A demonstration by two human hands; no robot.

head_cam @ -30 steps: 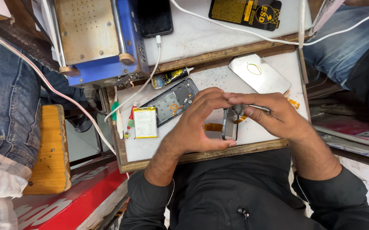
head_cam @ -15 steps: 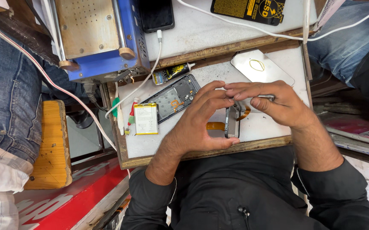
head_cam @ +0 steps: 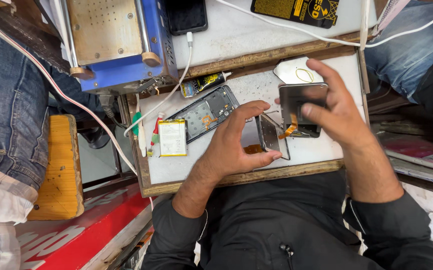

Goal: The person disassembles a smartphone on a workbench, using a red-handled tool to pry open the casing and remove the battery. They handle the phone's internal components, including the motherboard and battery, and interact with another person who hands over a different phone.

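I see my left hand at the centre of the frame, thumb and fingers pinched narrow on a small phone frame that stands tilted on edge — a thin dark rectangle with a pale, shiny inner face. My right hand sits right of centre, fingers closed around a flat screen panel, grey and glossy, held just above the frame. One orange ribbon cable curls between the two parts, thin and flexible.

Both parts hover over the white work board, which has a scuffed surface and a rough wooden rim. To the left of my left hand lies one open phone housing, dark metal with exposed insides, and beside it one flat battery, white with yellow edges. One small glue tube lies above the housing. One pale back cover, smooth and rounded, rests behind my right hand. In the upper left stands one blue machine with a worn metal plate on top. Two white cables cross the upper bench.
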